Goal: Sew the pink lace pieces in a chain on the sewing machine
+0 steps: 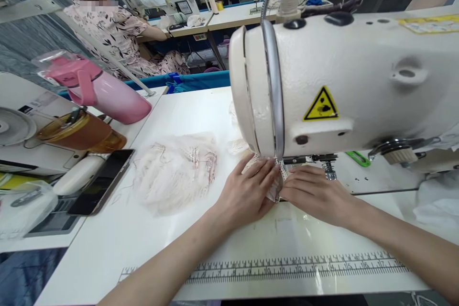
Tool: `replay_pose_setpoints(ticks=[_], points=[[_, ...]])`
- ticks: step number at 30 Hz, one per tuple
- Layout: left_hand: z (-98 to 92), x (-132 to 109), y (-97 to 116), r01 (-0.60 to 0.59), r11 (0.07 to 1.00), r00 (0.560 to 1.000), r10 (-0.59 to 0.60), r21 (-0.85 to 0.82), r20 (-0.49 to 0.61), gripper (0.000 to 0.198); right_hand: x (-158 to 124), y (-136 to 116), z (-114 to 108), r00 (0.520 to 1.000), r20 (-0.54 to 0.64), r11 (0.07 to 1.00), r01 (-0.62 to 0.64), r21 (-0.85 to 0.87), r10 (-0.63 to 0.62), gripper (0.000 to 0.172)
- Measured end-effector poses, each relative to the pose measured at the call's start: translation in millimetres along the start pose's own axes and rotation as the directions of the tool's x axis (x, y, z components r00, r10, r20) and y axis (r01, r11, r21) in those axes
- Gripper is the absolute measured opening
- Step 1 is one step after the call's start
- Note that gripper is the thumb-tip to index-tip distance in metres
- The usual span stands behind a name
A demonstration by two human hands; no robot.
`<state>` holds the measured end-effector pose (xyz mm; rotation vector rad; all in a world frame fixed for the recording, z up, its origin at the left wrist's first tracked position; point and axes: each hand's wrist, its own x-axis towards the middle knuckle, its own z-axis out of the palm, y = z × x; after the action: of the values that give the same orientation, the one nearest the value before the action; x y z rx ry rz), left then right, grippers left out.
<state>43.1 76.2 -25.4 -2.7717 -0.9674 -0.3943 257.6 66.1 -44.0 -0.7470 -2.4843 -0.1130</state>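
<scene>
Under the head of a white sewing machine (344,71) lies a small piece of white lace fabric (275,190), gathered between my two hands. My left hand (249,186) is closed on its left side, the fingers bent over the lace close to the needle area. From the other side my right hand (315,193) closes on the fabric's right edge, fingers pressed together and tips beside the presser area. The needle and presser foot are hidden by the machine head and my fingers. A heap of sheer white fabric (175,172) with reddish threads rests to the left of my left hand.
A printed ruler (287,268) runs along the table's front. At left are a phone (102,181), a pink bottle (107,88) and an amber cup (79,131). A green thread snipper (358,158) lies behind my right hand. Another person (111,33) sits beyond, near more machines.
</scene>
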Motion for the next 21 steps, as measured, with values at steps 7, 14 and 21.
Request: replay_pose_setpoints(ticks=[7,14,21], points=[[-0.4,3.1,3.1,-0.002,1.000,1.000,0.002,0.030,-0.027,0.044,-1.3,4.8,-2.2,0.999,-0.018,0.999,-0.027,0.018,0.027,0.024],[1.4,2.7,4.2,0.014,0.999,1.000,-0.014,0.030,-0.004,0.046,3.1,4.4,-14.3,0.998,-0.062,0.947,-0.039,-0.319,0.020,0.017],[2.7,2.6,4.3,0.025,0.999,1.000,-0.025,0.036,-0.005,0.043,-0.1,10.0,-14.5,0.997,-0.027,0.957,-0.081,-0.277,0.077,0.014]])
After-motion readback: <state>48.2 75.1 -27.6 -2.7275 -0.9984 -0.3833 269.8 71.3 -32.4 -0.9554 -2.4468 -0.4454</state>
